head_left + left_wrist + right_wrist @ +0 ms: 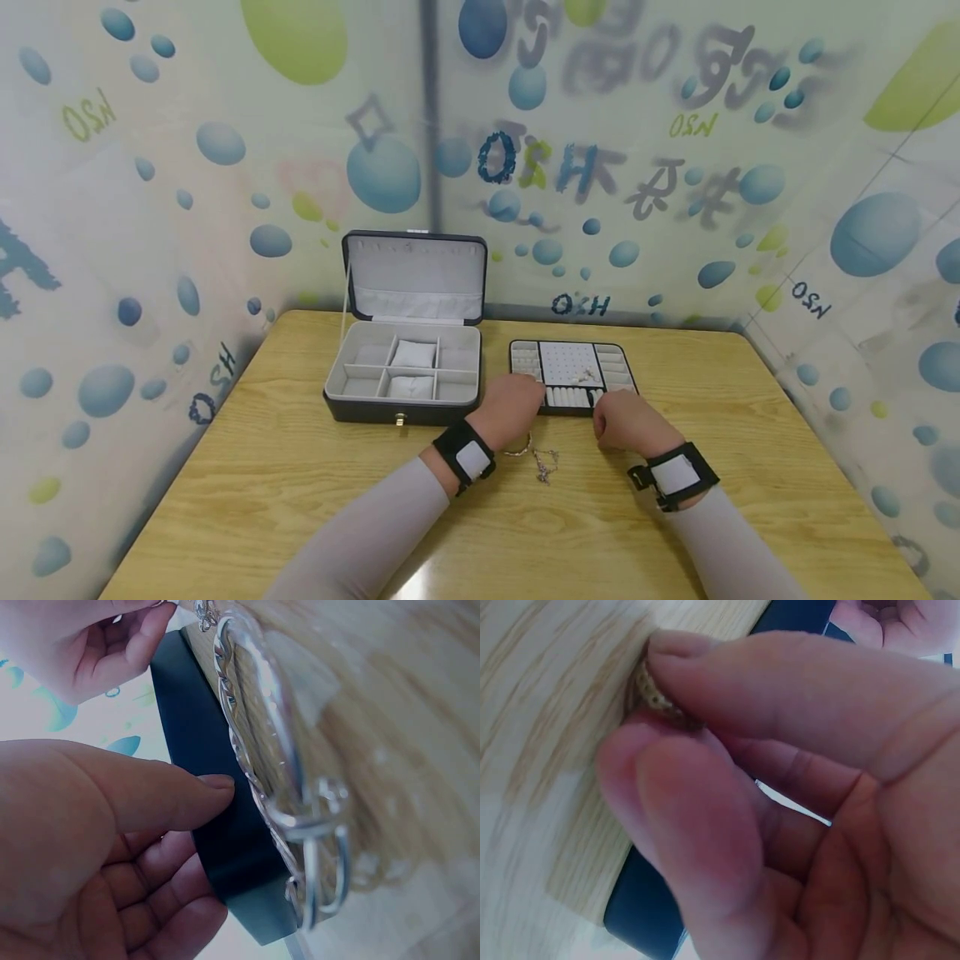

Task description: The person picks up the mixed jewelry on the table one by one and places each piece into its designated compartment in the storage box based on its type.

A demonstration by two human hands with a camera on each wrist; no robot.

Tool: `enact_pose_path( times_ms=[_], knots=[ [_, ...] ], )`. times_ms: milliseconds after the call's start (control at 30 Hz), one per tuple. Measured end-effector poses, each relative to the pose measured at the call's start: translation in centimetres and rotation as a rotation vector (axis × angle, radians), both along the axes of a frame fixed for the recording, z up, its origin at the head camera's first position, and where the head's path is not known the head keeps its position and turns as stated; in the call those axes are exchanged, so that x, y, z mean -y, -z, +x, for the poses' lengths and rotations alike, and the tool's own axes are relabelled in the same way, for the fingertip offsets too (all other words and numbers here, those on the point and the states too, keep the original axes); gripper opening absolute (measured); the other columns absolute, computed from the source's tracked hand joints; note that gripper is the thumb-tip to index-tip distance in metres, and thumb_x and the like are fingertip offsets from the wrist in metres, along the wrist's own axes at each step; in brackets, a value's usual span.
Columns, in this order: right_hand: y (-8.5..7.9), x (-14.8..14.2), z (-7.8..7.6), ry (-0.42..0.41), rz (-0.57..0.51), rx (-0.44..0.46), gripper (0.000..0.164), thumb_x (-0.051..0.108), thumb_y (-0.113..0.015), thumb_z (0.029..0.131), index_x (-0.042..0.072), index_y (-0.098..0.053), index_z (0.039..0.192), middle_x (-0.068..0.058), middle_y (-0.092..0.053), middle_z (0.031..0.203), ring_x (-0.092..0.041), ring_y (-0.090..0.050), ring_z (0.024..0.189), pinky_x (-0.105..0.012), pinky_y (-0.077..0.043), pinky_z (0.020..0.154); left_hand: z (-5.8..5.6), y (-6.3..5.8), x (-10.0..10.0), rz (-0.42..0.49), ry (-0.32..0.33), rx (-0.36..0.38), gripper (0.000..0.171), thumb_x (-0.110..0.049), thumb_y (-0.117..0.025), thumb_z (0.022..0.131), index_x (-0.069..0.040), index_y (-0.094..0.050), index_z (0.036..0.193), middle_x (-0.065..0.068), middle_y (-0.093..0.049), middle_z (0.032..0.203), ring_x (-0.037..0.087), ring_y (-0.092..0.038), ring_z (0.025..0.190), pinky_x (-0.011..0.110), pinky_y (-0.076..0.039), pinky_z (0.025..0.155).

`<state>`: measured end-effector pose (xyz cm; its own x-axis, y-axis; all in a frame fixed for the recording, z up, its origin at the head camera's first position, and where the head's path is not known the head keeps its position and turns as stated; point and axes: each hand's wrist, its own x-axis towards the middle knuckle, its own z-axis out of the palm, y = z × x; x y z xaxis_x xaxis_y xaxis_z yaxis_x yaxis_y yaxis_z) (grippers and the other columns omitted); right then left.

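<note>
Spotted walls [315,133] are set around the wood-grain worktop [225,492]. The jewellery tray [561,360] is held at its near-left corner by the left hand [512,407]; by the right hand [633,422], near the right front corner, a gold-toned ring [658,697] is pinched.

Jewelry tray [562,410]: black-walled, pale-lined, divided into compartments; lies flat, front left corner held by the left hand [512,410]. Ring [660,699]: gold-toned, patterned band; pinched between thumb and fingertips of the right hand [633,423].
</note>
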<state>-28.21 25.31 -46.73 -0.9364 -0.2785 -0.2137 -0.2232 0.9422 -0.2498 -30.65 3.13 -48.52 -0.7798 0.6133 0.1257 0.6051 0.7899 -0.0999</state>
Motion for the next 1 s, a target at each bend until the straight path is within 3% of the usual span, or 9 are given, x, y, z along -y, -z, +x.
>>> enact_pose_path(
  times_ms=[233, 467, 1000],
  knots=[
    [-0.4, 0.2, 0.1, -0.005, -0.031, 0.012, 0.027, -0.002, -0.083, 0.074, 0.016, -0.065, 0.065, 0.003, -0.057, 0.066, -0.015, -0.052, 0.063, -0.030, -0.041, 0.060, 0.2, -0.3, 0.0, 0.015, -0.001, 0.012, 0.013, -0.013, -0.068, 0.101, -0.017, -0.075, 0.091, -0.002, -0.071, 0.082, 0.013, -0.068, 0.075, 0.031, -0.053, 0.052],
    [-0.7, -0.7, -0.3, 0.002, -0.116, -0.005, 0.022, 0.001, -0.082, 0.081, 0.016, -0.068, 0.072, 0.002, -0.063, 0.076, -0.016, -0.055, 0.070, -0.031, -0.045, 0.063, 0.2, -0.2, 0.0, 0.011, 0.005, 0.005, 0.011, -0.014, -0.068, 0.102, -0.017, -0.076, 0.095, -0.001, -0.073, 0.086, 0.015, -0.071, 0.080, 0.032, -0.056, 0.056],
    [-2.6, -2.2, -0.6, 0.158, -0.178, -0.143, 0.015, 0.008, -0.080, 0.087, 0.011, -0.069, 0.078, -0.004, -0.067, 0.078, -0.021, -0.057, 0.074, -0.033, -0.044, 0.066, 0.1, -0.1, 0.1, 0.004, 0.012, -0.003, 0.011, -0.013, -0.066, 0.102, -0.017, -0.075, 0.096, -0.001, -0.073, 0.087, 0.015, -0.070, 0.080, 0.032, -0.056, 0.057]
  ],
)
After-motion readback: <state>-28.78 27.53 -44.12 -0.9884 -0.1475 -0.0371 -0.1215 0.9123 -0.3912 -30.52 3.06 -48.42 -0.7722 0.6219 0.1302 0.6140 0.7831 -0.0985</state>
